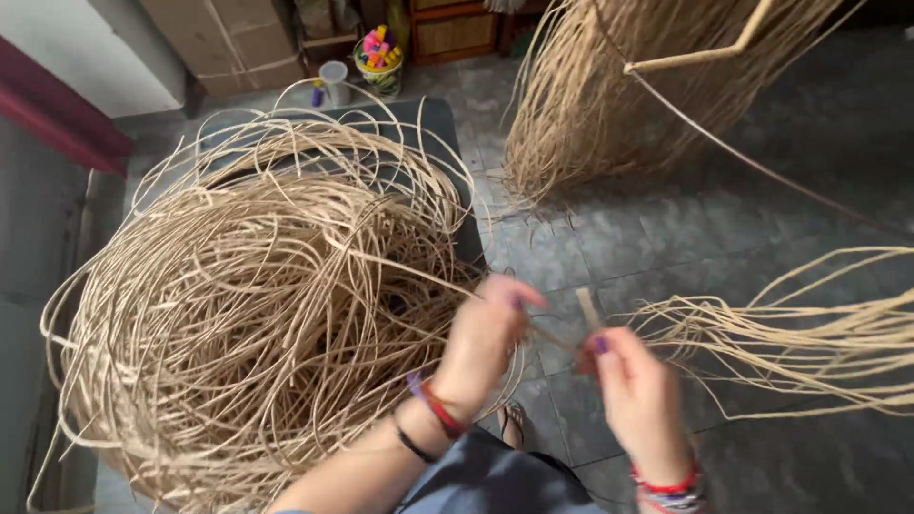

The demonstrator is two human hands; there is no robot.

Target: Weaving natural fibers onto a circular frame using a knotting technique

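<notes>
A big tangled coil of pale rattan strips fills the left of the head view. My left hand is at its right edge, fingers curled around a thin strip drawn from the coil. My right hand is close beside it, pinching the same strip, whose short end sticks up above the thumb. Both hands are blurred. A loose bundle of strips trails off to the right from my right hand. Red bead bracelets sit on both wrists.
Another hanging sheaf of rattan with a bent cane is at top centre. A grey tiled floor lies under everything. A white cup and a pot of coloured items stand at the back by cardboard boxes.
</notes>
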